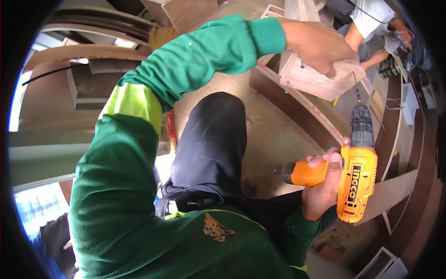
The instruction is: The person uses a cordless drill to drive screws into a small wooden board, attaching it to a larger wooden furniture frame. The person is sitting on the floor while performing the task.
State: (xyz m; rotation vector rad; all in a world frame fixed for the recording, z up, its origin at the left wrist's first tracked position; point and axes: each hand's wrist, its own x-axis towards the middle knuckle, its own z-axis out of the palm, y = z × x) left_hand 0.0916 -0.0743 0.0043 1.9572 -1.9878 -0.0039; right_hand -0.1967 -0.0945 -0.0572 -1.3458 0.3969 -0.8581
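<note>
My right hand (325, 183) is wrapped around the handle of an orange and black cordless drill (357, 179), a finger near its trigger. From the black chuck a thin drill bit (358, 94) points away from me, its tip at the near end of a pale wooden piece (320, 83). My left hand (320, 46) lies over the top of that piece, fingers curled down on it and thumb side partly hidden. A small dark screw or hole (302, 66) shows on the wood near the left hand.
At the upper right, another person's hand (377, 57) reaches beside the wooden piece. Long brown boards (297, 100) run below it. Curved wooden panels (88, 53) stand at the left, and a wooden box (190, 14) at the back.
</note>
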